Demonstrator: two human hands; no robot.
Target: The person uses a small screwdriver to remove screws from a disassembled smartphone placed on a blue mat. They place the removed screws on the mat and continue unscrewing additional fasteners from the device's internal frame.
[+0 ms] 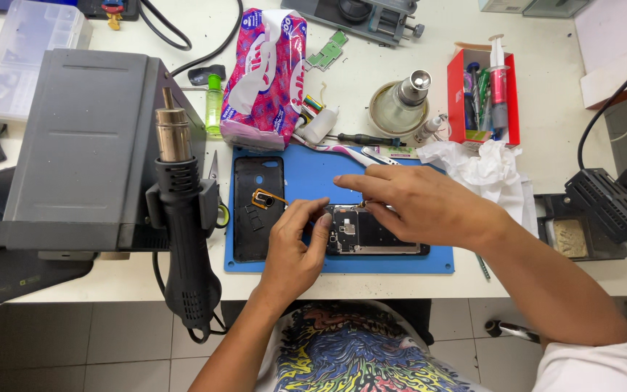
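Pinching the opened phone (371, 234) at its left end, my left hand (295, 247) curls thumb and fingers closed on it. My right hand (419, 207) arches over its far edge, fingertips bent down, on the blue mat (313, 178) near me.

Bare blue mat (313, 178) behind the phone; hot-air gun (183, 218) blocks the left.
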